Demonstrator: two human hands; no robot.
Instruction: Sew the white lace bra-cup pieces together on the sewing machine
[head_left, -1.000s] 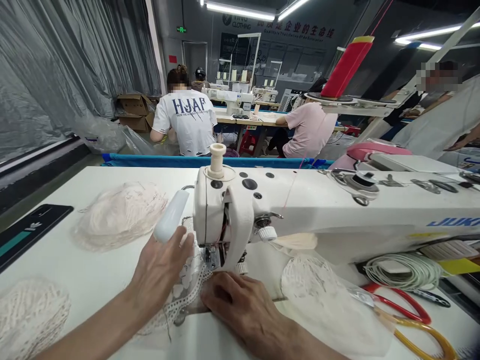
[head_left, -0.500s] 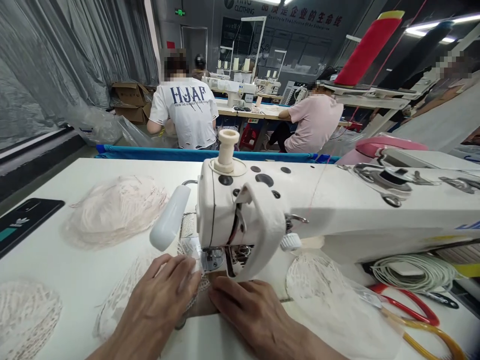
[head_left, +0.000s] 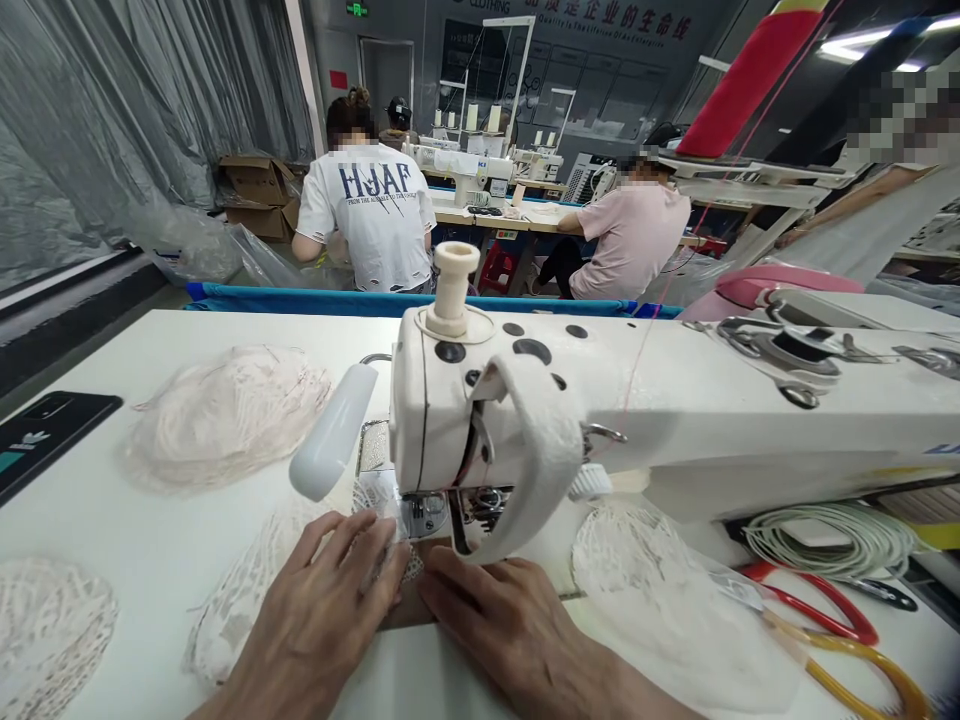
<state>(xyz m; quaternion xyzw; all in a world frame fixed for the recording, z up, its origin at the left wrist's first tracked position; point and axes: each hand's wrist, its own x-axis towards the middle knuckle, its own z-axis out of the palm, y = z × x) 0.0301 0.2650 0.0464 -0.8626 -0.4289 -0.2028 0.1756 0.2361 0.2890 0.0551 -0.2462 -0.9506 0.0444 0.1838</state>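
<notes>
both hands are lying flat, fingers unclenched: the left hand (head_left: 322,610) and right hand (head_left: 502,625) are pressing the lace piece (head_left: 247,590) on the table (head_left: 135,520), steadying it at the presser foot (head_left: 424,515) of the sewing machine (head_left: 600,420).

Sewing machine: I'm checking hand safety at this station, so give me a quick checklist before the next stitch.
1. Left hand flat on the lace piece: ok.
2. Right hand flat beside it: ok.
3. Fingertips clear of the needle area: not ok, very close.
4. Lace under the presser foot: cannot tell.
5. Red thread reaches the sewing machine: ok.
</notes>
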